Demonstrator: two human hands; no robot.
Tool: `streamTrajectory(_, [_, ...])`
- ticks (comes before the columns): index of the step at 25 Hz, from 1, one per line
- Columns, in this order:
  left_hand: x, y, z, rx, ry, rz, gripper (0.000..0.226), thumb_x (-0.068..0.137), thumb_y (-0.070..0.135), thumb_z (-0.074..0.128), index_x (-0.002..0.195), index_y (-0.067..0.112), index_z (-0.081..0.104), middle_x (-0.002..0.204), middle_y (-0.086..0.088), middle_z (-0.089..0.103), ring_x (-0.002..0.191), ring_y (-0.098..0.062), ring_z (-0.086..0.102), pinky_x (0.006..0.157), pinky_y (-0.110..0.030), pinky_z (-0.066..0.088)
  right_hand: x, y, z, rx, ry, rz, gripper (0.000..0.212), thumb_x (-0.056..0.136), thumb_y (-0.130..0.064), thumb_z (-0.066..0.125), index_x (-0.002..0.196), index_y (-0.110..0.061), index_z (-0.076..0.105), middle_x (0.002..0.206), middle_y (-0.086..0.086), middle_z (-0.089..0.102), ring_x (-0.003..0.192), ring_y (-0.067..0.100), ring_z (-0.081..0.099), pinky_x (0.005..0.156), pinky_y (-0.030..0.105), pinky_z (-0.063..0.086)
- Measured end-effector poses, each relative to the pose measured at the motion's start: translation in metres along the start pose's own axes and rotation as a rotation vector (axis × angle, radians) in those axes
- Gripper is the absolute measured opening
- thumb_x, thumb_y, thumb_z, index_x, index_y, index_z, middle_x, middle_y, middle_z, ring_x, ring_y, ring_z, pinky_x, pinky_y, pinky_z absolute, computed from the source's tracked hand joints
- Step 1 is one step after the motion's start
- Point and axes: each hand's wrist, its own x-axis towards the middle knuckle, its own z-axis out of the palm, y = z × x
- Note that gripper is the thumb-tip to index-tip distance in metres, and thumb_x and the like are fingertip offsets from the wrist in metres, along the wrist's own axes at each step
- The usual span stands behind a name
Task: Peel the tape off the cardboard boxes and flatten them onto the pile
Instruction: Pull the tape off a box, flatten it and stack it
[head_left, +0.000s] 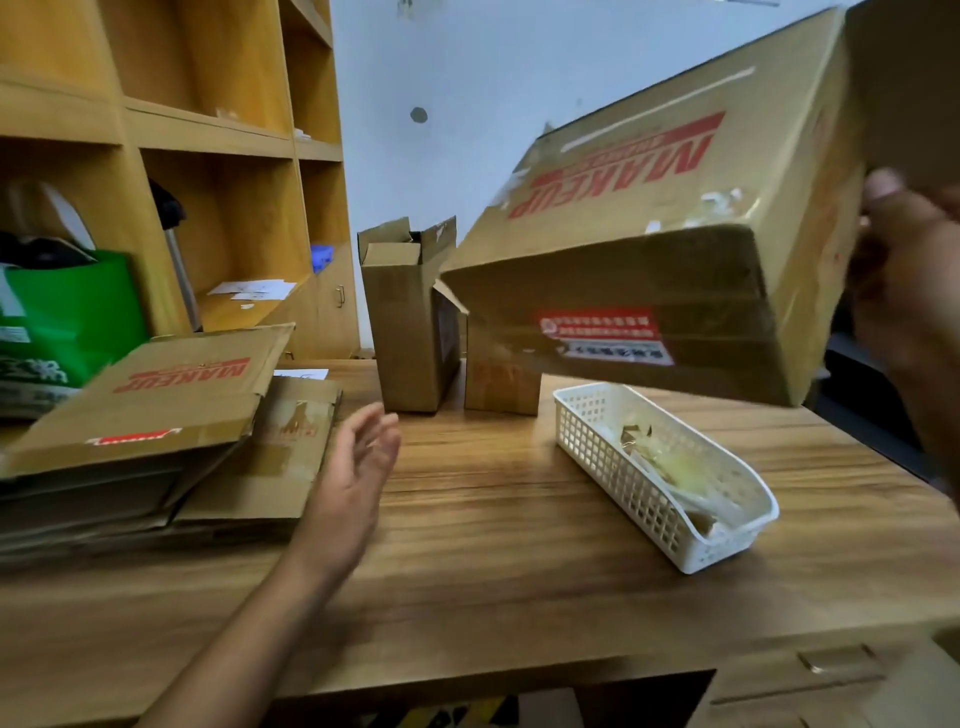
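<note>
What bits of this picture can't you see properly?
All in the head view:
- right hand: blurred and cut off by the right edge; its fingers are hidden behind the big box.
- short box: its top is hidden by the big box.
- red label on the big box: the print is too small and blurred to read.
- white basket: the clear scraps inside are too tangled to count.

The wooden bench (493, 519) in front of me carries a white plastic basket (587, 447), set at an angle on my right side. To my left stands a wooden shelf unit (130, 135) of open compartments. One holds loose papers (254, 290), and another farther back holds a small blue bin (322, 258). A green bag (78, 312) sits at far left, with a dark-topped metal flask (179, 260) just to its right. Behind is a white wall (441, 78).
</note>
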Motion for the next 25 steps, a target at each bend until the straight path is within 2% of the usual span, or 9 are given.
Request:
streamTrajectory(2, [0.002,0.021,-0.007,-0.098,0.054,0.057,0.068,0.092,0.072,0.042,0.15,0.036,0.036,0.14,0.017,0.055,0.125,-0.001,0.058,0.105,-0.036,0.049,-0.03,0.008,0.017,-0.015,-0.041,0.063,0.003,0.098,-0.02,0.063,0.101,-0.02,0.063,0.091,-0.004,0.076,0.084,0.014,0.075,0.078,0.034,0.062])
streamTrajectory(4, [0.001,0.041,-0.017,-0.177,0.097,0.102,0.074,0.089,0.075,0.036,0.153,0.036,0.032,0.139,0.017,0.055,0.125,-0.004,0.059,0.102,-0.036,0.05,-0.053,0.039,0.016,0.036,-0.121,0.153,0.009,0.101,-0.008,0.054,0.106,-0.013,0.06,0.088,-0.002,0.075,0.081,0.013,0.073,0.073,0.032,0.062])
streamTrajectory(7, [-0.005,0.061,-0.035,-0.262,0.144,0.137,0.07,0.094,0.071,0.022,0.152,0.036,0.037,0.133,0.019,0.06,0.127,-0.006,0.058,0.104,-0.037,0.047,-0.077,0.082,0.021,0.088,-0.199,0.367,0.017,0.101,-0.007,0.053,0.116,-0.005,0.06,0.104,0.012,0.072,0.101,0.026,0.068,0.096,0.047,0.056])
streamTrajectory(9, [-0.011,0.067,-0.046,-0.274,0.162,0.128,0.065,0.094,0.069,0.024,0.143,0.034,0.048,0.133,0.011,0.064,0.126,-0.01,0.06,0.104,-0.042,0.047,-0.098,0.113,0.021,0.096,-0.248,0.474,0.024,0.101,-0.008,0.053,0.123,-0.004,0.059,0.113,0.016,0.067,0.107,0.028,0.064,0.096,0.044,0.054])
streamTrajectory(14, [-0.027,0.057,-0.057,0.024,0.208,0.117,0.026,0.101,0.034,0.053,0.122,0.031,0.069,0.114,0.022,0.07,0.105,0.002,0.064,0.082,-0.031,0.057,-0.128,0.163,0.021,0.137,-0.292,0.717,0.015,0.1,-0.005,0.054,0.111,-0.005,0.064,0.101,0.009,0.073,0.09,0.02,0.071,0.079,0.034,0.062])
streamTrajectory(16, [-0.028,0.045,-0.06,0.205,0.158,0.119,0.024,0.1,0.029,0.057,0.118,0.035,0.072,0.116,0.022,0.069,0.11,0.007,0.06,0.091,-0.034,0.055,-0.132,0.179,0.021,0.08,-0.273,0.802,0.006,0.098,-0.005,0.056,0.096,-0.009,0.06,0.101,0.011,0.071,0.085,0.021,0.071,0.077,0.036,0.062])
streamTrajectory(18, [-0.029,0.035,-0.061,0.366,0.125,0.117,0.025,0.098,0.031,0.059,0.118,0.035,0.072,0.126,0.023,0.065,0.12,0.009,0.054,0.103,-0.035,0.049,-0.134,0.194,0.019,0.037,-0.268,0.88,0.014,0.098,-0.004,0.057,0.086,-0.012,0.055,0.106,0.016,0.068,0.083,0.025,0.068,0.077,0.039,0.061])
streamTrajectory(20, [-0.03,0.032,-0.058,0.448,0.106,0.103,0.027,0.096,0.036,0.059,0.121,0.035,0.071,0.135,0.022,0.06,0.128,0.003,0.049,0.108,-0.036,0.045,-0.134,0.205,0.019,0.066,-0.255,0.943,0.006,0.099,-0.002,0.056,0.102,-0.006,0.058,0.113,0.021,0.064,0.088,0.03,0.066,0.077,0.041,0.064])
streamTrajectory(25, [-0.028,0.041,-0.047,0.605,-0.014,-0.027,0.064,0.084,0.067,0.04,0.138,0.039,0.059,0.151,0.019,0.046,0.143,-0.012,0.037,0.113,-0.051,0.04,-0.133,0.212,0.021,-0.068,-0.238,0.931,0.051,0.099,-0.003,0.058,0.146,-0.004,0.039,0.13,0.021,0.063,0.12,0.033,0.064,0.109,0.048,0.047])
